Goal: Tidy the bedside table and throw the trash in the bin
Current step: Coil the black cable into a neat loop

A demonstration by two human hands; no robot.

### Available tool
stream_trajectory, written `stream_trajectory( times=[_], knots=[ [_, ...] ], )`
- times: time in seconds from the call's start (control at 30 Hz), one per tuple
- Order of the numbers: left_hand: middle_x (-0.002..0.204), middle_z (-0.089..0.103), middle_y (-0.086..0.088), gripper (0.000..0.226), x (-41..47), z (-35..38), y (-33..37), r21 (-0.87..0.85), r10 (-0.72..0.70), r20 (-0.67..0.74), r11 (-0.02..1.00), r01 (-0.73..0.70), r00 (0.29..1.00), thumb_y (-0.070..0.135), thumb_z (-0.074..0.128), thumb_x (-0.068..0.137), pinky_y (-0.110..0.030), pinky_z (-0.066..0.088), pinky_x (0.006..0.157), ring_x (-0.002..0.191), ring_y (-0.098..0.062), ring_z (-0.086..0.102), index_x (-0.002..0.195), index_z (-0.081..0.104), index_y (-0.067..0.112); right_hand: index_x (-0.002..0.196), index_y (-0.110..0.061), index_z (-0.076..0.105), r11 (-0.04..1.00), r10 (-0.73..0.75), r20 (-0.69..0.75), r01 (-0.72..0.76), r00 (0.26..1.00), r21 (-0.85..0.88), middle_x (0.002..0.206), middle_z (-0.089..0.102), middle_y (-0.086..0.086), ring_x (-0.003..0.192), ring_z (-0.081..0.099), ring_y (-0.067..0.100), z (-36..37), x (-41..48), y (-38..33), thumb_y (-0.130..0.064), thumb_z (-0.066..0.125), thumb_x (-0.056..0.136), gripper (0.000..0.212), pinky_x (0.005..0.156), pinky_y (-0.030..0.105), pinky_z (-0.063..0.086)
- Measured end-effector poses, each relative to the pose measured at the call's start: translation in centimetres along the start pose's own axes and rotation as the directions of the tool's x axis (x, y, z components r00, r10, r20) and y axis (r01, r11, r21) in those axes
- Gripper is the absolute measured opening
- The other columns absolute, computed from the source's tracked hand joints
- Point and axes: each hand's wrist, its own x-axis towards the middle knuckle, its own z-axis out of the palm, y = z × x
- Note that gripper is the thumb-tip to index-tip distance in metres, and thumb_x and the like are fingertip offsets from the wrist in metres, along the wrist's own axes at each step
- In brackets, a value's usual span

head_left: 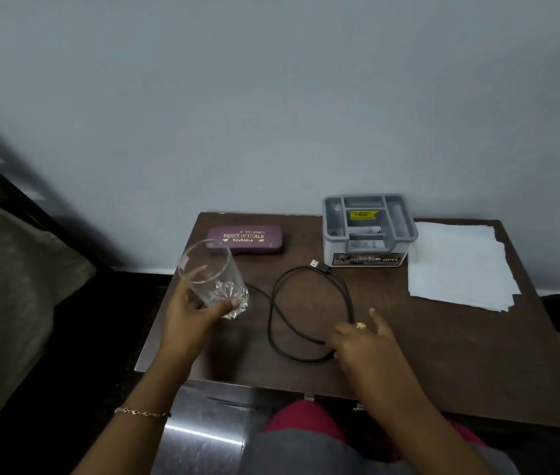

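My left hand grips a clear drinking glass, tilted and lifted over the left side of the dark brown bedside table. A black USB cable lies in loose loops on the middle of the table, its plug near the grey organiser. My right hand rests over the near loop of the cable with fingers spread; I cannot tell whether it grips the cable.
A purple spectacle case lies at the back left. A grey plastic organiser stands at the back middle. White paper sheets are stacked at the back right. A bed is to the left, a wall behind.
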Motion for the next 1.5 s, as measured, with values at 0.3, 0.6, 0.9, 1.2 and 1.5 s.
stream_trajectory(
  times=[0.3,0.6,0.9,1.2,1.5],
  knots=[
    [0.117,0.062,-0.002,0.069,3.7,-1.6,0.9,0.054,0.048,-0.103,0.998,-0.043,0.993,0.012,0.086,0.062,-0.028,0.049,0.087,0.106,-0.018,0.061,0.121,0.052,0.022,0.054,-0.020,0.057,0.989,0.131,-0.066,-0.125,0.989,0.080,0.060,0.056,-0.005,0.045,0.055,0.014,0.2,-2.2,3.5,0.015,0.067,0.045,0.037,0.072,0.037,0.056],
    [0.117,0.064,-0.010,0.073,5.0,-1.3,-1.4,0.117,0.010,-0.081,0.993,-0.001,0.997,0.011,0.087,0.059,-0.030,0.052,0.081,0.104,-0.024,0.063,0.123,0.053,0.017,0.056,-0.024,0.056,0.983,0.171,-0.071,-0.166,0.983,0.078,0.062,0.053,-0.006,0.049,0.053,0.012,0.7,-2.3,3.4,0.014,0.072,0.044,0.043,0.070,0.035,0.055],
    [0.124,0.058,-0.010,0.081,4.6,-1.0,-1.6,0.084,-0.023,-0.014,0.996,0.024,1.000,0.007,0.084,0.062,-0.029,0.050,0.086,0.109,-0.022,0.060,0.131,0.042,0.014,0.062,-0.026,0.061,0.972,0.197,-0.016,-0.193,0.980,0.133,0.068,0.057,-0.008,0.056,0.056,0.012,0.5,-2.0,3.3,0.007,0.078,0.045,0.041,0.063,0.026,0.048],
    [0.121,0.058,-0.017,0.050,-7.3,-0.2,-2.6,0.421,-0.108,-0.349,0.869,0.259,0.931,0.025,0.075,0.077,-0.046,0.042,0.095,0.111,-0.035,0.056,0.119,0.055,0.008,0.101,-0.025,0.059,0.825,0.338,-0.022,-0.286,0.941,0.488,0.108,0.054,-0.010,0.093,0.054,0.013,-1.2,-2.1,2.5,0.004,0.054,0.079,0.038,0.082,0.030,0.046],
    [0.067,0.061,-0.025,0.037,-11.1,1.6,-3.2,0.001,-0.567,-0.145,0.820,0.573,0.811,0.014,0.077,0.075,-0.032,0.049,0.061,0.064,-0.030,0.061,0.078,0.053,-0.014,0.104,-0.018,0.053,0.570,0.674,0.240,-0.698,0.699,0.433,0.106,0.052,0.001,0.099,0.052,0.021,-1.8,-0.4,2.0,-0.037,0.058,0.089,0.025,0.067,0.028,0.039]
  ],
)
